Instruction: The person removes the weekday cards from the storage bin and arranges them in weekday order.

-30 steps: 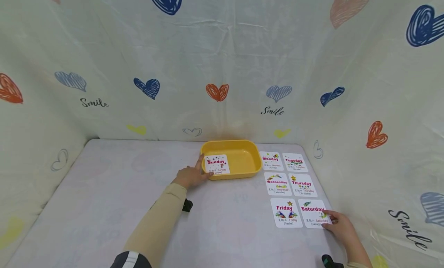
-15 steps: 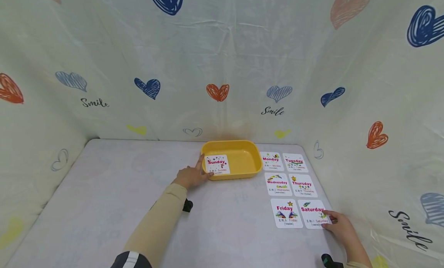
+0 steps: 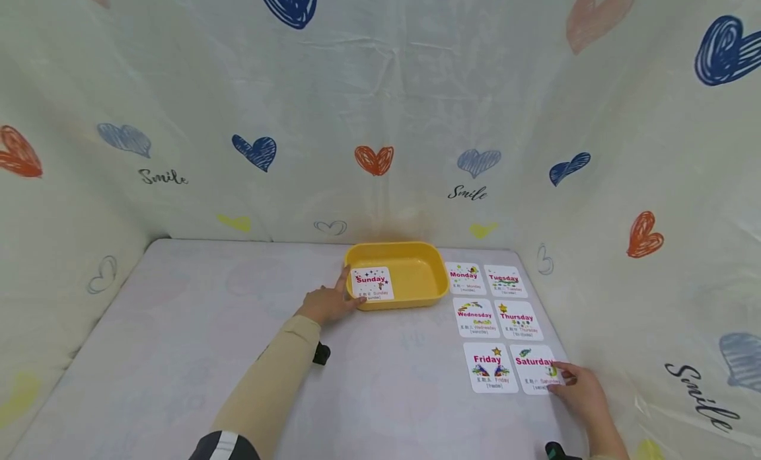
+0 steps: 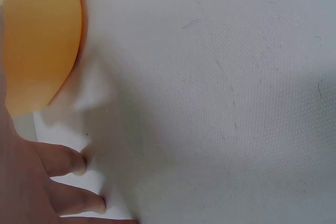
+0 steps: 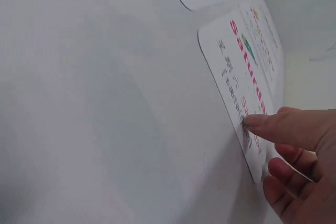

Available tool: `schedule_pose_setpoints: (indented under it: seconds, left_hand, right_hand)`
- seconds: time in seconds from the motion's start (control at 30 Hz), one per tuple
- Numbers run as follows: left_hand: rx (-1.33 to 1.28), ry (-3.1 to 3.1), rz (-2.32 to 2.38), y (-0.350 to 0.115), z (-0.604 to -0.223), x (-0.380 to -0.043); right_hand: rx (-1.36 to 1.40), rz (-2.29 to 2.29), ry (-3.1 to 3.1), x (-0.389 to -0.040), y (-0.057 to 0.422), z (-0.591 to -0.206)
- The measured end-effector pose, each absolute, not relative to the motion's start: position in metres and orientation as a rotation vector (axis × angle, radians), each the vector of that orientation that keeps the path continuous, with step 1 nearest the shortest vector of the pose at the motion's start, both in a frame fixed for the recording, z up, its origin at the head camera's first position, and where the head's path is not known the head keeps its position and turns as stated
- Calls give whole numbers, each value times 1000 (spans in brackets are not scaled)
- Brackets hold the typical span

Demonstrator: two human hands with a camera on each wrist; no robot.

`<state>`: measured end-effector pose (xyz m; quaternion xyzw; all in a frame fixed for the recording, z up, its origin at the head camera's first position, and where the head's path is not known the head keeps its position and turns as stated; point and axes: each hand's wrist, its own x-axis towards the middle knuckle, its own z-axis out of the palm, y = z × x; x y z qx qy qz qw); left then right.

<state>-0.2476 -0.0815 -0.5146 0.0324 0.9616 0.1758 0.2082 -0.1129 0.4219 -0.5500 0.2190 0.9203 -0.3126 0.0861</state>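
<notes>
In the head view my left hand (image 3: 329,303) is at the left end of a yellow tray (image 3: 416,281), index finger along its side and thumb at the front rim. A white "Sunday" card (image 3: 372,283) lies in the tray's left part. The left wrist view shows the tray's curved wall (image 4: 44,35) and the other fingers (image 4: 79,200) stretched out by the table. My right hand (image 3: 582,390) grips the right side of the "Saturday" card (image 3: 529,371), which lies flat. In the right wrist view the thumb (image 5: 257,121) presses on its face, the other fingers curled beside its edge.
Beside the tray stand the cards "Monday" (image 3: 466,279), "Tuesday" (image 3: 505,281), "Wednesday" (image 3: 475,318), "Thursday" (image 3: 518,320) and "Friday" (image 3: 490,367), in two columns. The white table (image 3: 238,354) backs onto a curtain (image 3: 333,96) printed with hearts.
My right hand has shifted slightly left, its thumb farther over the "Saturday" card. The left hand and the tray have stayed put, and the head view has tilted a little.
</notes>
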Motion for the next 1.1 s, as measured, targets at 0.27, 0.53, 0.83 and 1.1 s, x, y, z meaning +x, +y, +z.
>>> schedule_pose_setpoints:
  seconds: [0.27, 0.53, 0.83, 1.1]
  left_hand:
    - [89, 2677, 475, -78, -516, -248]
    - [85, 2682, 484, -79, -515, -246]
    - [84, 2687, 489, -81, -517, -246]
    - [80, 2690, 489, -81, -518, -246]
  right_hand:
    - [562, -1082, 2842, -120, 372, -534]
    - [442, -1212, 2873, -131, 328, -528]
    - [274, -1355, 2802, -150, 286, -525]
    - [170, -1461, 2797, -172, 244, -519]
